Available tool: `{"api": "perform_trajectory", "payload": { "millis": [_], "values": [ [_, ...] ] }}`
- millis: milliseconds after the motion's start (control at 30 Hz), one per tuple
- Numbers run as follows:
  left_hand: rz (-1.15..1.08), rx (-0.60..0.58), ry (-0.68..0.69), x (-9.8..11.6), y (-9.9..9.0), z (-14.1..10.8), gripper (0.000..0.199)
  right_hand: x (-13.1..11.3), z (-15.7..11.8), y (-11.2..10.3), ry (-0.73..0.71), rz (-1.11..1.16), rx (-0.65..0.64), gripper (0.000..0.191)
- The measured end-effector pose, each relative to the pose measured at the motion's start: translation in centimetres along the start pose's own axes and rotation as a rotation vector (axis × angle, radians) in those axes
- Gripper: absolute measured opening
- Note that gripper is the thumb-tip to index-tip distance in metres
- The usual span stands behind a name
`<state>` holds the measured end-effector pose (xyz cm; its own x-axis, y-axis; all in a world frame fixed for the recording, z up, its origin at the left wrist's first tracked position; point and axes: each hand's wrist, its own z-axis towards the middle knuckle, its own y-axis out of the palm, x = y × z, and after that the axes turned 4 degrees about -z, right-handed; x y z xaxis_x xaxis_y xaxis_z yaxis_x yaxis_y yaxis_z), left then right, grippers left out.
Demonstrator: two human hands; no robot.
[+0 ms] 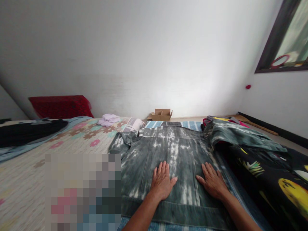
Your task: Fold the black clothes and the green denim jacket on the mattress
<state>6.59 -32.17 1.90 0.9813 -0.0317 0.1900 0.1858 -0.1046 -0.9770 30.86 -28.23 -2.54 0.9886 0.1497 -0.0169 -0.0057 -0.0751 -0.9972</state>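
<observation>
A grey-green tie-dye denim jacket (pixel 173 154) lies spread out before me, back side up, its collar toward the wall. My left hand (pixel 162 183) rests flat on the middle of its lower back, fingers stretched away from me. Flat on the jacket's right part lies my right hand (pixel 213 179), thumb apart from the other fingers. Neither hand grips the cloth. The left sleeve (pixel 120 144) is bunched beside the shoulder, while the right sleeve (pixel 243 134) reaches out over the clothes to the right.
Black cloth with yellow prints (pixel 262 173) is heaped at right. A flowered cover (pixel 79 144) spreads to the left, bearing a lilac cloth (pixel 108 120) and dark clothes (pixel 31 130). An open cardboard box (pixel 162 115) and a red bundle (pixel 61 106) are by the wall. Blurred squares hide the lower left.
</observation>
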Motion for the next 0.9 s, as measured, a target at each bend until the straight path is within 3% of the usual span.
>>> {"api": "perform_trajectory", "payload": {
  "millis": [400, 600, 700, 900],
  "values": [
    [-0.002, 0.010, -0.002, 0.2, -0.5, -0.2, 0.072, 0.1, -0.2, -0.8, -0.019, 0.060, -0.026, 0.072],
    [0.005, 0.002, -0.006, 0.2, -0.7, -0.1, 0.072, 1.3, -0.8, -1.3, -0.077, 0.141, -0.037, 0.070],
    [0.018, 0.004, -0.007, 0.2, -0.7, 0.0, 0.072, 2.5, -1.5, -1.0, -0.053, 0.239, 0.026, 0.068],
    [0.029, 0.013, 0.005, 0.0, -0.5, 0.3, 0.071, 5.0, -2.8, 0.1, 0.167, 0.448, 0.279, 0.058]
  ]
}}
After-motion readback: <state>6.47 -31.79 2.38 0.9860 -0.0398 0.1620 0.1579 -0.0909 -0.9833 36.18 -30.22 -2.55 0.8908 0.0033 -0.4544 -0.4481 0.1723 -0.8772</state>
